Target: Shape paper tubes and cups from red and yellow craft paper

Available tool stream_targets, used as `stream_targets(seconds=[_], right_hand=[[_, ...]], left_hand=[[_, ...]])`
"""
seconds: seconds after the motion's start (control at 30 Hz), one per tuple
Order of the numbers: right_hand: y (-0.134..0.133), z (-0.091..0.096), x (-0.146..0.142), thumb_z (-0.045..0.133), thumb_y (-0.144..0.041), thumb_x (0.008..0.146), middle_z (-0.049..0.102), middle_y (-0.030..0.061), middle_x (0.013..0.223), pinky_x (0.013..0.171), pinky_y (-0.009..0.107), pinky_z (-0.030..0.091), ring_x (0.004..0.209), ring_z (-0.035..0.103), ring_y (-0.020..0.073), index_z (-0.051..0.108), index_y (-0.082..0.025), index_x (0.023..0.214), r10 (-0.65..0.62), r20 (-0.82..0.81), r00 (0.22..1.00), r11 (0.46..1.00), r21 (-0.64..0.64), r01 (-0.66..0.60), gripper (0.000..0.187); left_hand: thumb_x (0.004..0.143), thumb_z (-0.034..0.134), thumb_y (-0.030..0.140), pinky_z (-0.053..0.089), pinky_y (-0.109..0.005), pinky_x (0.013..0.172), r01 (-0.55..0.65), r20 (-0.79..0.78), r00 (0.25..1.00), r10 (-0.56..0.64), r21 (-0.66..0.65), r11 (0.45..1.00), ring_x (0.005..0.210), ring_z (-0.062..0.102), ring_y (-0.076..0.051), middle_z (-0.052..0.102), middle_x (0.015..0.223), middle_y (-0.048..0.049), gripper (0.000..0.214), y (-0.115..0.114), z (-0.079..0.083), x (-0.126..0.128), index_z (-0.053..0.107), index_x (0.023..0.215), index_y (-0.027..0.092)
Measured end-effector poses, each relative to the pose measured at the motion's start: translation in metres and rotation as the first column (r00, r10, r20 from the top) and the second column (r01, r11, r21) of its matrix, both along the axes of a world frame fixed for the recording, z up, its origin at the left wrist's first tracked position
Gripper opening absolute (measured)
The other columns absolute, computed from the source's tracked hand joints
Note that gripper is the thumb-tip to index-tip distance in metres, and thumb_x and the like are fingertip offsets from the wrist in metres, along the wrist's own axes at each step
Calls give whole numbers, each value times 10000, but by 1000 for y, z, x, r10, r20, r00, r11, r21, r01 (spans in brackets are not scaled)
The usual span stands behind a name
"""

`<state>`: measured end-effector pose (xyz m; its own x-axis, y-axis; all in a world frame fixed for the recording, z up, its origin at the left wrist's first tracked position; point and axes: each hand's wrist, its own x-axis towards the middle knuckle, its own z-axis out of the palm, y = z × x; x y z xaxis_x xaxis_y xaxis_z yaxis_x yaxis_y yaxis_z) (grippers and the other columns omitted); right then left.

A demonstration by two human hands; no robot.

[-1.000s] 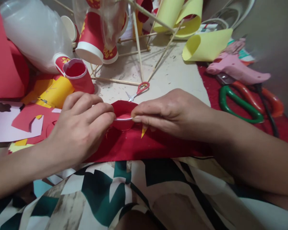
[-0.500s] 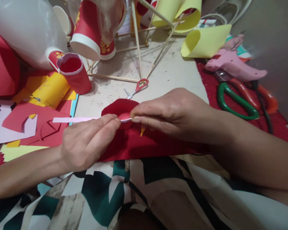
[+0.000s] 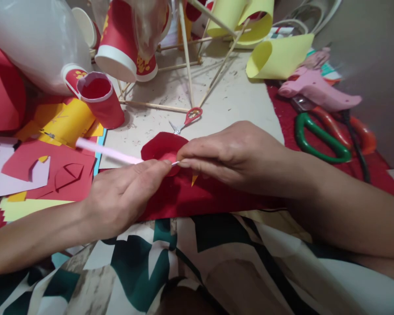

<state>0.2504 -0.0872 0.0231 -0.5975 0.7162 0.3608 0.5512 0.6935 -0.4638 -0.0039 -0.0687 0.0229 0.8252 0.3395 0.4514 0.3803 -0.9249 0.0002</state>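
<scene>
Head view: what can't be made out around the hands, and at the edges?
In the head view:
Red paper cup: right side hidden by the right hand.
Pale pink strip: free end blurred, probably by motion; part covered by the left hand.
Yellow pointed piece: upper part hidden by the right hand, so its full shape can't be told.
Wooden stick frame: top cut off by the upper edge.

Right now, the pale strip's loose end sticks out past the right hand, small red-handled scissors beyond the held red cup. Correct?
Wrong hand: the head view shows the pale strip sticking out past the left hand. Scissors beyond the held red cup: right.
</scene>
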Motion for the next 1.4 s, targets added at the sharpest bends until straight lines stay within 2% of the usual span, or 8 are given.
stream_targets(seconds=[0.13, 0.33, 0.57, 0.77, 0.93, 1.03, 1.17, 1.4], right_hand=[[1, 1, -2, 470, -238, 1058, 691, 41, 769, 621, 251, 379, 659, 582, 134, 706, -130, 894, 39, 9, 999, 999, -12, -39, 307], [0, 0, -2, 475, -236, 1055, 698, 33, 772, 630, 257, 399, 670, 604, 141, 716, -139, 916, 44, 29, 999, 999, -25, -43, 296], [-10, 4, -8, 581, -230, 1009, 774, 57, 933, 674, 253, 480, 746, 703, 151, 689, -115, 1222, -113, -114, 987, 993, 8, 115, 265], [-12, -1, -17, 517, -216, 1035, 774, 35, 876, 674, 234, 480, 745, 710, 144, 713, -155, 959, -70, -25, 997, 993, 98, 72, 219], [-11, 1, -18, 475, -202, 1036, 672, 4, 707, 571, 233, 390, 621, 618, 128, 634, -159, 838, -57, 107, 993, 997, 61, 51, 258], [-11, 5, -13, 455, -189, 1035, 648, 5, 702, 570, 242, 364, 621, 590, 129, 618, -164, 829, -41, 143, 989, 998, 43, 36, 264], [-9, 10, -5, 458, -186, 1034, 662, 14, 753, 599, 248, 374, 644, 573, 128, 622, -162, 873, -14, 94, 996, 999, 39, 11, 232], [-7, 13, 1, 494, -192, 1017, 662, 9, 744, 592, 243, 393, 623, 560, 122, 628, -177, 883, 38, 85, 996, 999, -21, -37, 190]], left_hand=[[967, 662, 197, 627, -182, 769, -89, 76, 993, 93, -52, 995, 803, 779, -136, 802, 967, -22, 177, -3, 1, 8, 657, 1140, 160], [969, 655, 193, 615, -177, 790, -30, 97, 994, 49, -181, 983, 837, 768, -116, 793, 974, 4, 108, 2, 7, 12, 646, 1072, 162], [961, 649, 162, 603, -183, 747, 7, 207, 977, 42, -231, 973, 848, 747, -111, 772, 1006, -21, 183, 7, 2, 11, 598, 1136, 177], [946, 653, 120, 578, -143, 854, 5, 205, 978, 31, -171, 985, 882, 755, -99, 786, 973, -31, 122, 2, 0, 14, 646, 1068, 110], [956, 633, 143, 580, -149, 755, 23, 178, 984, 5, -153, 988, 759, 753, -105, 782, 876, -37, 83, 1, 1, 15, 680, 1005, 95], [974, 623, 197, 587, -176, 711, 28, 122, 993, -11, -138, 990, 726, 752, -124, 784, 863, -52, 135, 6, 4, 12, 682, 1035, 92], [988, 609, 213, 591, -195, 775, 105, 69, 993, -96, -131, 986, 925, 767, -154, 782, 1033, -82, 157, 19, 6, 5, 641, 1109, 119], [998, 569, 166, 491, -199, 592, 176, 57, 984, -170, -123, 977, 743, 725, -110, 748, 904, -2, 37, 23, 3, 0, 583, 1019, 192]])
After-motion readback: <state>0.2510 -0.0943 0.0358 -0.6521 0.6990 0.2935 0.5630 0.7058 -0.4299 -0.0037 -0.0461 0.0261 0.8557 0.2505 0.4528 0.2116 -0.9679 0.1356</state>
